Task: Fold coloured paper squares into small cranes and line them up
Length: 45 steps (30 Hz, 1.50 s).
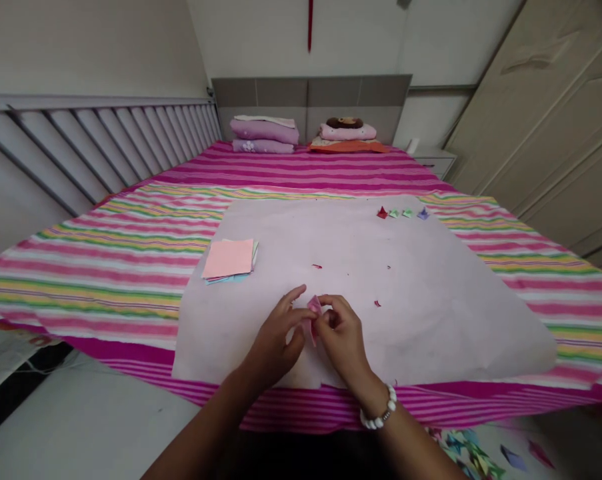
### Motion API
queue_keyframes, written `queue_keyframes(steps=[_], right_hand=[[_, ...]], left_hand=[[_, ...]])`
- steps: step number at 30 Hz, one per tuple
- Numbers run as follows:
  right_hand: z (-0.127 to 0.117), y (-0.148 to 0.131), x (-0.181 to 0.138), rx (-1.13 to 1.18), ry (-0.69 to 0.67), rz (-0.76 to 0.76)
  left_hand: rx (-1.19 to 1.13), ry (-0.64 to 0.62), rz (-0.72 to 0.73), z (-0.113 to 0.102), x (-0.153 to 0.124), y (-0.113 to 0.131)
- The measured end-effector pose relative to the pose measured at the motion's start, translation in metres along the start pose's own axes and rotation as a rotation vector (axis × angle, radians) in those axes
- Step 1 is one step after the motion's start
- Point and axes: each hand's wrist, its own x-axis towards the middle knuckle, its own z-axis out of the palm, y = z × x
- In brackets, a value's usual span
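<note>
A small folded piece of pink origami paper (315, 305) stands just above the near part of the white sheet. My right hand (341, 333) pinches it between thumb and fingers, and a beaded bracelet circles that wrist. From the other side, my left hand (278, 333) reaches over with its fingers apart. One left fingertip touches the paper's face, while the left thumb stays away from it. Part of the folded paper is hidden behind my fingers.
A stack of square paper (229, 259) lies left on the white sheet (455, 320). Red scraps (317, 267) lie ahead. Several small folded pieces, one a red piece (382, 213), line the far right. More folded pieces (473, 453) lie low at right, below the bed's edge.
</note>
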Motion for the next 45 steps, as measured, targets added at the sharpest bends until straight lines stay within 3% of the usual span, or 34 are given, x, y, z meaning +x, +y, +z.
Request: queue_keyframes(steps=[6, 17, 23, 27, 33, 40, 45], right_hand=[[0.000, 0.007, 0.001, 0.179, -0.072, 0.177], [-0.001, 0.001, 0.001, 0.256, -0.111, 0.263], [-0.006, 0.001, 0.003, 0.208, -0.148, 0.250], [-0.014, -0.005, 0.007, 0.174, -0.209, 0.106], [-0.029, -0.011, 0.011, -0.038, -0.454, -0.177], [-0.030, -0.010, 0.014, -0.300, -0.544, -0.418], [-0.028, -0.008, 0.013, -0.495, -0.563, -0.499]], left_hand=[[0.183, -0.107, 0.024, 0.001, 0.001, -0.004], [-0.050, -0.147, -0.145, 0.001, 0.007, 0.002], [-0.124, -0.072, -0.134, 0.000, 0.007, 0.000], [-0.092, -0.062, -0.169, -0.004, 0.008, 0.000], [0.027, -0.076, -0.108, -0.010, 0.008, -0.005], [0.072, -0.124, -0.068, -0.010, 0.007, -0.006], [0.090, -0.156, -0.051, -0.010, 0.006, -0.008]])
